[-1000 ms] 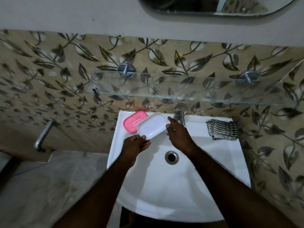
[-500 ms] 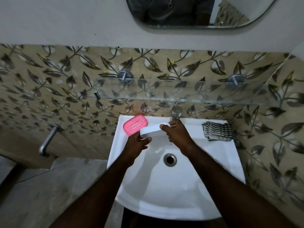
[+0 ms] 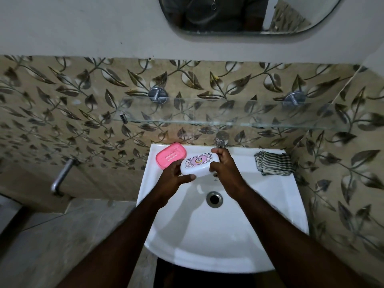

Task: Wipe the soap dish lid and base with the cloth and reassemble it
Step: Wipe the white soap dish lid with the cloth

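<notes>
The white soap dish lid (image 3: 198,164), with a patterned label facing up, is held over the back of the sink between both hands. My left hand (image 3: 173,178) grips its left end and my right hand (image 3: 225,170) grips its right end. The pink soap dish base (image 3: 170,155) lies on the sink's back left corner, just beyond my left hand. A folded striped cloth (image 3: 274,163) rests on the sink's back right corner, apart from both hands.
The white sink (image 3: 218,235) has a drain (image 3: 214,198) in the middle and a metal tap (image 3: 221,140) at the back. A glass shelf (image 3: 228,113) juts out above the tap. A mirror (image 3: 239,15) hangs higher up. A metal pipe (image 3: 62,177) sticks out left.
The lid has been turned over in both hands, from its plain inner side through edge-on to its labelled top facing up. The base and the cloth have stayed put.
</notes>
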{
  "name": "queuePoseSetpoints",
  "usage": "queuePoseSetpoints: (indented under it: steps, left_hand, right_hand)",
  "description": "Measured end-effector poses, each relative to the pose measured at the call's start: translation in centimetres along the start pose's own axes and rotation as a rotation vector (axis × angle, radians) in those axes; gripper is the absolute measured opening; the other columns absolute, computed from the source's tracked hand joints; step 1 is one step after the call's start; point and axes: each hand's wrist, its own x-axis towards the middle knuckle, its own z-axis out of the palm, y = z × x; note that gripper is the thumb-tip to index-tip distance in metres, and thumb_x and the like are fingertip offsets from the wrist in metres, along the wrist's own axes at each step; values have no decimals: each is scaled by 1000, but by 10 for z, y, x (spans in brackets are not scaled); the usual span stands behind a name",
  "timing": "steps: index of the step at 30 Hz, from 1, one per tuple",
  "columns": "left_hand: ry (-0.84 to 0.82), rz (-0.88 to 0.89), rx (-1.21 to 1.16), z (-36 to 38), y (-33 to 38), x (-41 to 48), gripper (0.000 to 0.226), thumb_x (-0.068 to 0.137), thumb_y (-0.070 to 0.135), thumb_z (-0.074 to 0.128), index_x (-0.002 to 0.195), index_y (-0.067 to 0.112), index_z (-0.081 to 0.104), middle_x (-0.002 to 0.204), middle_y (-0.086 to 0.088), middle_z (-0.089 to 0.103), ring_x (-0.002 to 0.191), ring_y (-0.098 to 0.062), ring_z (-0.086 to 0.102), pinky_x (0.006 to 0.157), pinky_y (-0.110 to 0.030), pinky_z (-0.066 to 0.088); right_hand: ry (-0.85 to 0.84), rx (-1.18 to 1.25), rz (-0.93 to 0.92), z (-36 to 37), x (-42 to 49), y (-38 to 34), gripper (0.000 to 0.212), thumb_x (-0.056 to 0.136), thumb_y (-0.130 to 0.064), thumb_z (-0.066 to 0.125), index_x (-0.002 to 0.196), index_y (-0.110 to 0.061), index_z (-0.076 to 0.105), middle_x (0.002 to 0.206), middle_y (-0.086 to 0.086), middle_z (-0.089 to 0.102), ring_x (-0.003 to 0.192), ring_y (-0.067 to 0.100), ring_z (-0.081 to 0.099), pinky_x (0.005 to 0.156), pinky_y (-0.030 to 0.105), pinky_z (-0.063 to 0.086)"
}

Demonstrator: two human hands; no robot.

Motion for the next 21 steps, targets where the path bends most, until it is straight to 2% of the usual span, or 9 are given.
queuePoseSetpoints:
  steps: [2, 4, 7, 10, 12, 15, 17, 19, 21]
  left_hand:
    - [23, -19, -19, -3, -3, 0, 53, 75, 0, 77, 122, 11, 56, 122, -3, 68, 112, -17, 64, 93, -32, 53]
    - [37, -49, -11, -4, -4, 1, 57, 71, 2, 80, 121, 9, 54, 122, -5, 67, 113, -21, 63, 96, -40, 52]
    - [8, -104, 57, -1, -2, 0, 71, 67, 6, 84, 127, 11, 46, 122, -8, 65, 111, -22, 63, 94, -39, 52]
    - [-103, -164, 216, 5, 0, 1, 88, 63, 29, 84, 137, 27, 37, 122, 1, 61, 104, -20, 63, 86, -33, 51]
    - [-185, -167, 244, 11, 1, 2, 85, 65, 35, 80, 137, 38, 36, 124, 8, 59, 105, -15, 62, 84, -30, 50]
    - [-187, -189, 197, 22, 1, 5, 73, 63, 31, 81, 128, 32, 47, 119, 1, 63, 101, -16, 62, 85, -34, 51]
    - [-146, -193, 172, 29, -1, 8, 71, 55, 34, 83, 117, 20, 52, 115, -8, 63, 98, -22, 64, 82, -38, 53]
    - [-85, -176, 109, 37, 0, 10, 65, 54, 33, 84, 107, 15, 51, 109, -11, 62, 93, -23, 64, 79, -39, 52]
    - [-24, -128, 53, 44, 4, 13, 51, 62, 26, 84, 100, 16, 50, 104, -11, 64, 91, -23, 64, 82, -40, 52]
  right_hand:
    - [-3, -3, -11, 1, -1, 0, 54, 59, -16, 56, 111, -26, 53, 122, 13, 61, 95, 20, 58, 64, 24, 43]
    - [11, 2, -39, 1, -2, -1, 54, 61, -17, 56, 115, -25, 53, 123, 9, 61, 99, 22, 60, 66, 25, 44]
    - [-6, 38, -65, 0, -3, -6, 61, 61, -12, 55, 121, -19, 50, 123, 6, 61, 99, 20, 60, 63, 22, 44]
    - [-39, 76, -41, -3, -6, -9, 69, 59, -10, 58, 127, -18, 46, 128, 4, 56, 102, 16, 58, 69, 23, 46]
    - [-67, 51, -31, -7, -8, -5, 70, 61, -9, 63, 127, -22, 46, 129, 3, 55, 108, 17, 58, 78, 29, 50]
    - [-121, 19, -54, -15, -13, -3, 60, 76, -2, 73, 127, -22, 47, 131, 5, 55, 118, 19, 57, 97, 38, 50]
    - [-24, -6, -120, -26, -17, -4, 37, 86, -7, 71, 119, -16, 56, 118, 4, 64, 108, 10, 61, 93, 29, 50]
    - [220, -57, -202, -44, -14, -4, 6, 89, -21, 69, 94, -17, 67, 92, 1, 73, 85, 7, 66, 78, 25, 51]
    - [439, -139, -211, -71, -6, 3, 21, 88, -34, 65, 73, -19, 66, 75, 2, 73, 73, 16, 68, 71, 35, 53]
